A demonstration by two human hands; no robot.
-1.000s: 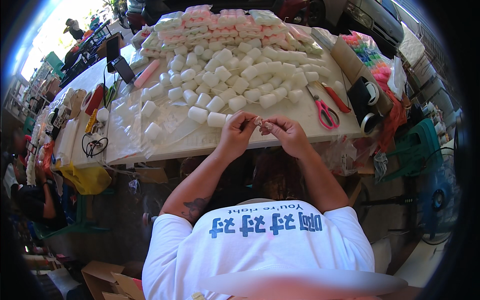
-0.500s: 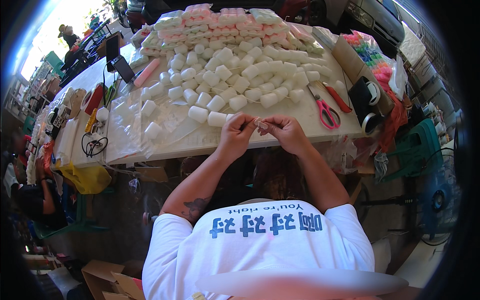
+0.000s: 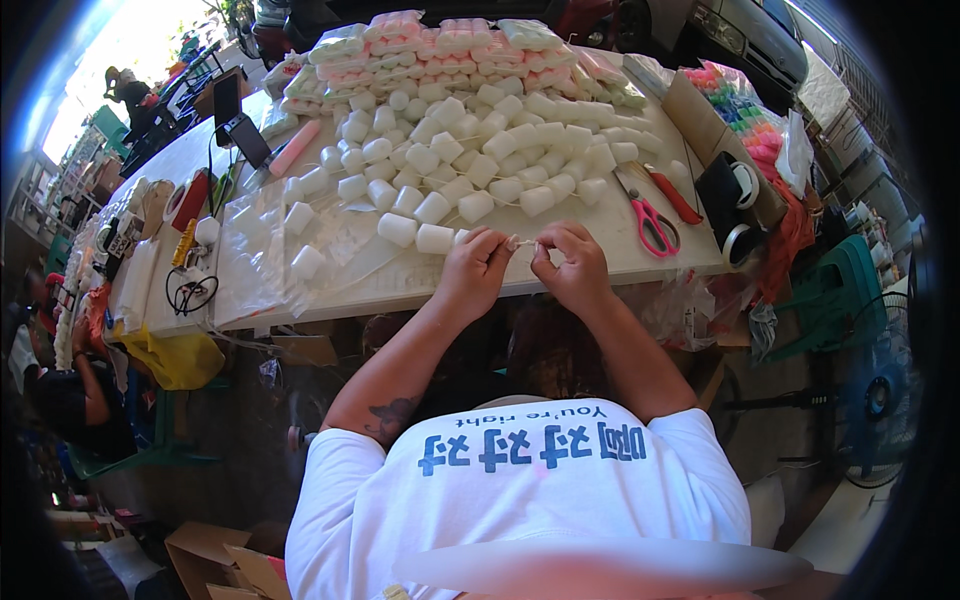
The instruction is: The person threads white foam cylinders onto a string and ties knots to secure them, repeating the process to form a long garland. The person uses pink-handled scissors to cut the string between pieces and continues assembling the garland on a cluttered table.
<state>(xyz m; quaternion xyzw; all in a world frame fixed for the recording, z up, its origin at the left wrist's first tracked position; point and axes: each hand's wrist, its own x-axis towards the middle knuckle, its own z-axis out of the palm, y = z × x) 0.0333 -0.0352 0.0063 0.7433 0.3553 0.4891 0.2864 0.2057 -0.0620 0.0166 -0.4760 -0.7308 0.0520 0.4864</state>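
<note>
At the table's front edge, my left hand pinches a thin pale cord. My right hand pinches the cord's other side, so a short stretch spans the gap between my fingertips. Just left of my left hand, white foam cylinders lie in a row, the last partly hidden behind my fingers. Behind them spreads a large heap of similar foam cylinders, with cord showing between some of them. Whether the cord in my fingers is knotted is too small to tell.
Pink-handled scissors and a red-handled tool lie right of the heap. Bagged pink and green goods are stacked behind it. A cardboard box stands at right. Cables lie at left. Another person sits far left.
My hands were close together, fingertips nearly touching. Now my right hand has drawn slightly right, and a short length of cord shows between them.
</note>
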